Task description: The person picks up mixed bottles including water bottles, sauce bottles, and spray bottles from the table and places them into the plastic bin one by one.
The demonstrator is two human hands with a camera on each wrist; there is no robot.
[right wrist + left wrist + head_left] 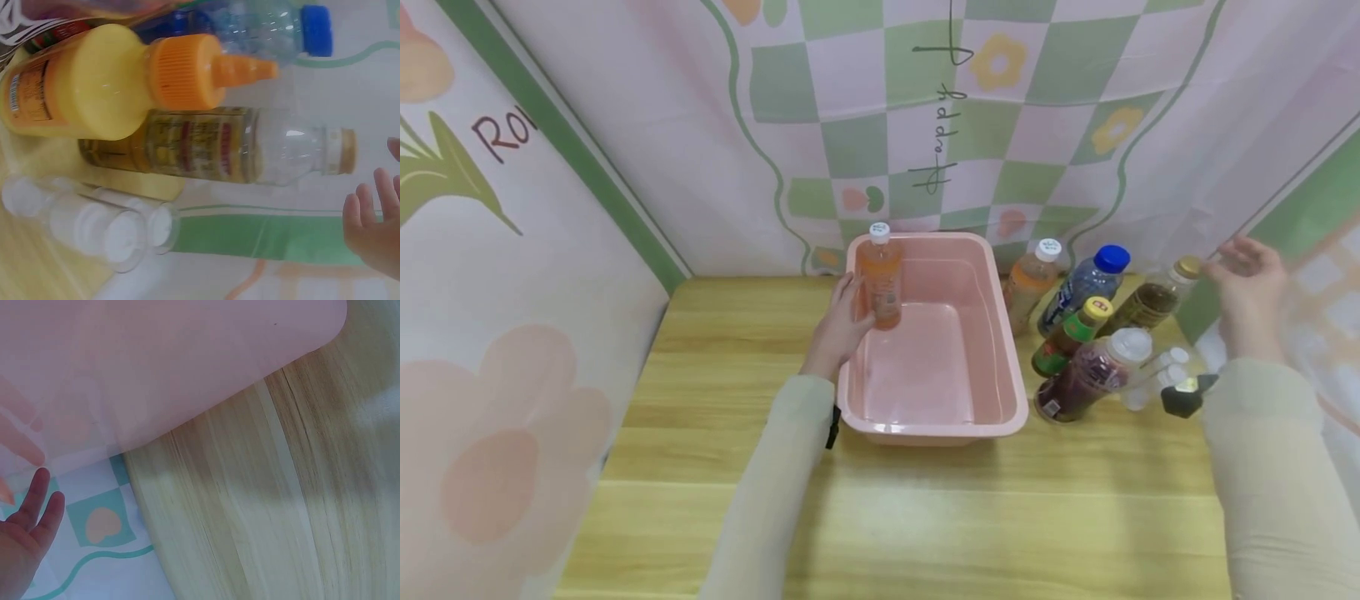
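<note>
A pink tub (925,429) sits on the wooden table. Inside, at its left wall, an orange drink bottle (882,283) with a white cap stands upright. My left hand (838,329) is at the tub's left rim beside this bottle, thumb over the inner side; in the left wrist view its visible fingers (40,500) extend along the outer wall. On the right, my right hand (1251,287) hovers beside the gold cap of a bottle of dark liquid (1150,304). Its fingers are loosely bent with nothing in them, and the right wrist view shows them apart from the cap (347,151).
Right of the tub are another orange bottle (1026,292), a blue-capped bottle (1082,287), a green-labelled bottle (1063,337), a purple bottle (1082,379) and small clear containers (1150,379). The right wrist view shows a yellow squeeze bottle (109,81). A patterned cloth (850,108) hangs behind.
</note>
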